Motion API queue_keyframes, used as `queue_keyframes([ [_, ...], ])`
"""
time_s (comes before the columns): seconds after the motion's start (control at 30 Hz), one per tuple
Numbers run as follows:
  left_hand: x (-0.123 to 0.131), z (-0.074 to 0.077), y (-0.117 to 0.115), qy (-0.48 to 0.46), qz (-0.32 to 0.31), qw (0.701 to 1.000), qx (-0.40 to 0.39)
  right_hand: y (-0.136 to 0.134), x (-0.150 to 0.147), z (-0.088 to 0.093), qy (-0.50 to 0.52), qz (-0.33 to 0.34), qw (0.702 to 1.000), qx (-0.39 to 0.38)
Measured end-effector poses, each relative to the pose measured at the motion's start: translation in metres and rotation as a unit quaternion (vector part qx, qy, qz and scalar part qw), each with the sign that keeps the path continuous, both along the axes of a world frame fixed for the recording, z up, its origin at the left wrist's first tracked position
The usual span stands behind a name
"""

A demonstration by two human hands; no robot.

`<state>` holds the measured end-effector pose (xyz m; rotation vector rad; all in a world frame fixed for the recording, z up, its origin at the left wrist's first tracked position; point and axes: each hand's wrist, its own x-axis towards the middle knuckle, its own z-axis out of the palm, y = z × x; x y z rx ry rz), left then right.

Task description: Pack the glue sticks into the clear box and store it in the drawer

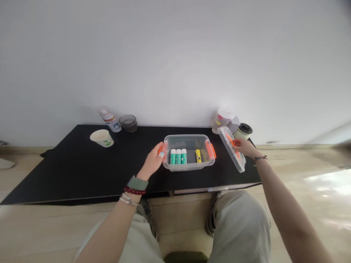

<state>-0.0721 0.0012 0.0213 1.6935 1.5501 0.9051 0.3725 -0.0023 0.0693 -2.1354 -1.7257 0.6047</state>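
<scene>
My left hand is closed on the left end of a clear plastic storage box, by its orange latch. Inside the box, three green glue sticks with white caps stand side by side at the left. A yellow tube is farther right in it. The box's top is uncovered. To the right, my right hand grips the clear box lid by its orange handle, and the lid is tilted up on edge, apart from the box.
Toward the back left of the black table are a white paper cup, a spray bottle and a dark glass bowl. A patterned plastic cup and a black-lidded cup stand back right, near the wall.
</scene>
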Motion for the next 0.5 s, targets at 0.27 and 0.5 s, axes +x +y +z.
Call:
queue_keyframes([
  [0.27, -0.002, -0.005, 0.004, -0.037, -0.001, 0.999, -0.013, -0.011, -0.060, 0.057, 0.268, 0.172, 0.928, 0.193],
  [0.5, 0.000, -0.005, 0.006, -0.137, 0.013, 0.989, -0.053, -0.004, -0.084, 0.058, 0.222, 0.202, 0.931, 0.206],
])
